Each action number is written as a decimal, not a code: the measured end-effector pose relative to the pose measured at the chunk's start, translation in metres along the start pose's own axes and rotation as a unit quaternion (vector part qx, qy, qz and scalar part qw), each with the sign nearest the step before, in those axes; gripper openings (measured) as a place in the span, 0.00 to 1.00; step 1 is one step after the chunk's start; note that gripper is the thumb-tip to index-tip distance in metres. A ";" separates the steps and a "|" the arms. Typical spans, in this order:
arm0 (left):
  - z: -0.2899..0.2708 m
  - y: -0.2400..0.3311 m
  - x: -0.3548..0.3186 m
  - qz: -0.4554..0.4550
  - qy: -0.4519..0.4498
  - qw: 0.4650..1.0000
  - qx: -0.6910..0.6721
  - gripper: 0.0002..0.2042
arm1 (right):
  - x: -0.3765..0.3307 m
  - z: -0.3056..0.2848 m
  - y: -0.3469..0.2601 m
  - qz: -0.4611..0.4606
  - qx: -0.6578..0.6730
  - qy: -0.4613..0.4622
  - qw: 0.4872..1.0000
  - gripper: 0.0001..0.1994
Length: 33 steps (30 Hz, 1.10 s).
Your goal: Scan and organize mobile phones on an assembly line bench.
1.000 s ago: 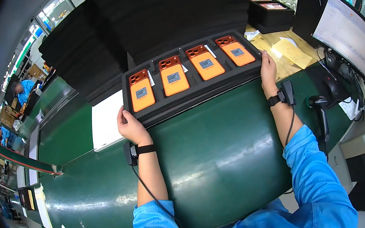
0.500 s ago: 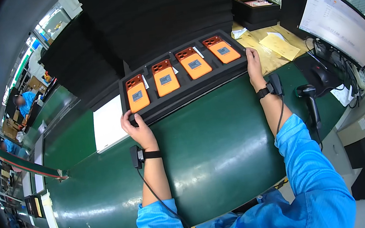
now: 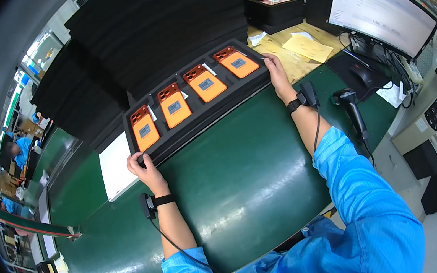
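With left hand and right hand, in the head view, holds a black tray by its two ends. Pinches the near left corner between left thumb and curled fingers; has right fingers bent around the right end, fingertips partly hidden, so cannot tell the exact grip there. Has the tray slanted at the far side of a green surface, right end farther from the body, just in front of a tall black stack. Cannot tell about contact under the tray.

In it, has four orange phones side by side in one row, backs up, dark red camera ends away from the body, a grey label on each. Wears blue sleeves and a black strap with a small device on each wrist.

Just left of the tray, has a white board. Beyond the right hand, has yellow paper near a monitor; nearer, to the right, a black scanner, and a mouse just behind it.
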State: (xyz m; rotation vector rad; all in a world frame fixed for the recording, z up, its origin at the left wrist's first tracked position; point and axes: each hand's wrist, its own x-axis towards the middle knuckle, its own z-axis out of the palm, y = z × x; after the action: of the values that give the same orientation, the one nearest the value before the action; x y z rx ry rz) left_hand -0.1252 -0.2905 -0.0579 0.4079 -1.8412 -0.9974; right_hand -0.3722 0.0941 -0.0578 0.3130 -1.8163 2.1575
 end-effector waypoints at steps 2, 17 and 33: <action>0.000 0.003 -0.001 -0.003 0.005 1.000 -0.014 0.06 | -0.001 0.001 -0.001 -0.005 0.003 0.002 1.000 0.16; 0.007 0.010 0.002 -0.017 0.016 1.000 0.009 0.07 | 0.005 0.005 0.009 -0.041 -0.065 0.086 0.993 0.17; 0.005 0.009 0.003 -0.012 0.018 1.000 0.000 0.07 | 0.029 -0.111 0.019 0.048 -0.400 0.420 0.813 0.16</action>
State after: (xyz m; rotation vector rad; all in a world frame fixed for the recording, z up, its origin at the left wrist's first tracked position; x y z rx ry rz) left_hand -0.1297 -0.2845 -0.0504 0.4453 -1.8072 -0.9997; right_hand -0.4027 0.2025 -0.0842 -0.8047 -1.9185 1.0412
